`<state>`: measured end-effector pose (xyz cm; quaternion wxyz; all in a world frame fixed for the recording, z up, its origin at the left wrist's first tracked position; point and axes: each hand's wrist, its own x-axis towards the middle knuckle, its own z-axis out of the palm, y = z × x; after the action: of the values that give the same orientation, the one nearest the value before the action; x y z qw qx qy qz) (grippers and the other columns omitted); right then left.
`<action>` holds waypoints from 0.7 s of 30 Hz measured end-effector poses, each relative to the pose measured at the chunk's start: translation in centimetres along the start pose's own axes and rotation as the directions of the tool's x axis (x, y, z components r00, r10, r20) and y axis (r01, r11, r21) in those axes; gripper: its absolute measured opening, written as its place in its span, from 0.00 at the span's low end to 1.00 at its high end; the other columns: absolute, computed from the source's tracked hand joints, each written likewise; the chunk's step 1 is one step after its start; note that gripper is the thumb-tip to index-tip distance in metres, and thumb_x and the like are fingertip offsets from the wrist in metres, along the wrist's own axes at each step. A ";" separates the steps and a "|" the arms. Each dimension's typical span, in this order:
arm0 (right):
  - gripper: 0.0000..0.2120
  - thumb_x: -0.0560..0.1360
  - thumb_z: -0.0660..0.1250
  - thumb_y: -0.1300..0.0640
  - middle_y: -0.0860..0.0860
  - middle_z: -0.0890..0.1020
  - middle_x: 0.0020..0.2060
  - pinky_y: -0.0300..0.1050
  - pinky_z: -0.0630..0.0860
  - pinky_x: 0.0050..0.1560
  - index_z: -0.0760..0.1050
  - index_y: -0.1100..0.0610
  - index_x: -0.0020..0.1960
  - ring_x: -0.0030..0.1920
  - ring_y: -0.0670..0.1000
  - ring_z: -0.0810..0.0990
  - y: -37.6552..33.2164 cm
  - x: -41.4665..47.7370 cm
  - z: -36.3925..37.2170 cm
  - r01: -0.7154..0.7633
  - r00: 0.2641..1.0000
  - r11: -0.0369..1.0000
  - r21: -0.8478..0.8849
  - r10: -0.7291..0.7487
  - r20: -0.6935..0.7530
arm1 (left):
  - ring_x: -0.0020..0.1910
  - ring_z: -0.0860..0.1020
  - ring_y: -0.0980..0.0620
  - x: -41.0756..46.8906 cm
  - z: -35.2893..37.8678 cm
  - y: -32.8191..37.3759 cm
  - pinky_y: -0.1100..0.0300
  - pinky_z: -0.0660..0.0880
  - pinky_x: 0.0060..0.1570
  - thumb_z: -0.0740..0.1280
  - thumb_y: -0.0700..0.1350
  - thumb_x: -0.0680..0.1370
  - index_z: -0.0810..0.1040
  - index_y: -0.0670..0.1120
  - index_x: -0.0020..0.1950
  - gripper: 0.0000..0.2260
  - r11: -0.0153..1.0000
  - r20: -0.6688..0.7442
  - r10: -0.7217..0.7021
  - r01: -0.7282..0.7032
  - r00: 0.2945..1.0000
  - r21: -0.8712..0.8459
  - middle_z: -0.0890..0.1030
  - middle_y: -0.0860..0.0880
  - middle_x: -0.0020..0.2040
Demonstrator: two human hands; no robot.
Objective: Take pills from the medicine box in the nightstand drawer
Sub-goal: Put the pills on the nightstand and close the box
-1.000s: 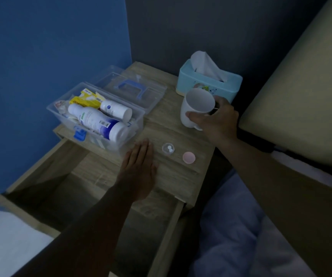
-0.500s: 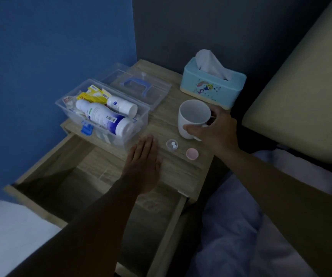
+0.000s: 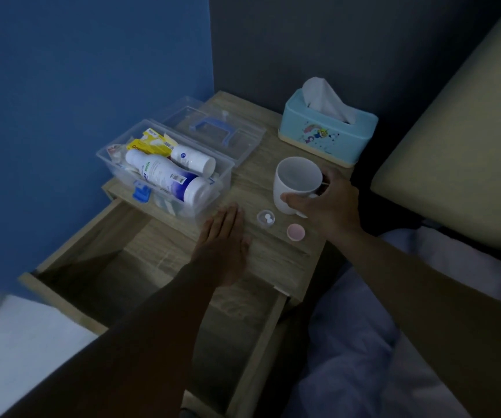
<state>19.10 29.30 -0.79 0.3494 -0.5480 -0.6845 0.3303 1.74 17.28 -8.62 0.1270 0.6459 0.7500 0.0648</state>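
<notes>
A clear plastic medicine box (image 3: 226, 173) stands open on the nightstand top, holding white bottles and a yellow packet. Its lid with a blue handle (image 3: 213, 131) lies folded back behind it. A small clear cap with two white pills (image 3: 266, 219) sits on the wood, and a pink cap (image 3: 296, 232) lies just right of it. My left hand (image 3: 223, 244) rests flat on the top, fingers together, left of the pills. My right hand (image 3: 327, 206) grips a white mug (image 3: 296, 182) by its side and handle.
The nightstand drawer (image 3: 98, 267) is pulled out below the top and looks dark inside. A light blue tissue box (image 3: 327, 131) stands at the back right. A blue wall is at the left, bedding and a beige cushion at the right.
The mug in my right hand has come a little nearer and lower toward the pills. My left hand stays flat on the top. The view has shifted slightly.
</notes>
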 end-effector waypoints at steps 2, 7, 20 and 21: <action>0.37 0.60 0.83 0.51 0.43 0.78 0.52 0.34 0.74 0.46 0.75 0.55 0.66 0.52 0.44 0.78 -0.2 -0.1 0.1 -0.022 1.000 1.000 0.009 0.022 0.011 | 0.80 0.43 0.47 -0.1 -0.5 0.2 0.49 0.42 0.76 0.48 0.57 0.82 0.43 0.46 0.80 0.30 1.000 0.052 -0.008 0.009 0.999 -0.026 0.44 0.45 0.81; 0.43 0.59 0.83 0.49 0.50 0.77 0.60 0.39 0.73 0.47 0.66 0.55 0.68 0.58 0.49 0.78 -1.0 -1.4 -0.4 -0.019 0.998 0.997 -0.081 0.024 0.062 | 0.80 0.46 0.44 0.1 -3.4 0.4 0.44 0.51 0.77 0.60 0.51 0.80 0.45 0.45 0.80 0.35 0.996 0.236 -0.031 0.050 0.971 -0.078 0.46 0.43 0.81; 0.30 0.76 0.65 0.62 0.56 0.72 0.70 0.39 0.67 0.68 0.62 0.59 0.77 0.71 0.51 0.70 -9.7 -5.3 1.6 0.366 0.930 0.930 -0.026 -0.364 0.058 | 0.51 0.81 0.43 -5.1 -12.1 -0.1 0.51 0.78 0.52 0.64 0.39 0.76 0.81 0.42 0.58 0.13 0.949 -0.350 -0.172 0.059 0.921 -0.311 0.82 0.40 0.54; 0.30 0.76 0.66 0.61 0.55 0.73 0.70 0.40 0.68 0.69 0.62 0.58 0.77 0.71 0.51 0.71 -10.5 -5.1 2.2 0.350 0.933 0.937 -0.011 -0.347 0.099 | 0.51 0.80 0.41 -5.2 -12.7 -0.9 0.48 0.78 0.52 0.64 0.38 0.76 0.82 0.40 0.57 0.12 0.953 -0.365 -0.177 0.066 0.914 -0.297 0.82 0.39 0.54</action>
<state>12.57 22.22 6.18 0.3616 -0.4064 -0.7912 0.2793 -1.90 12.84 3.94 0.0696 0.5475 0.7827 0.2878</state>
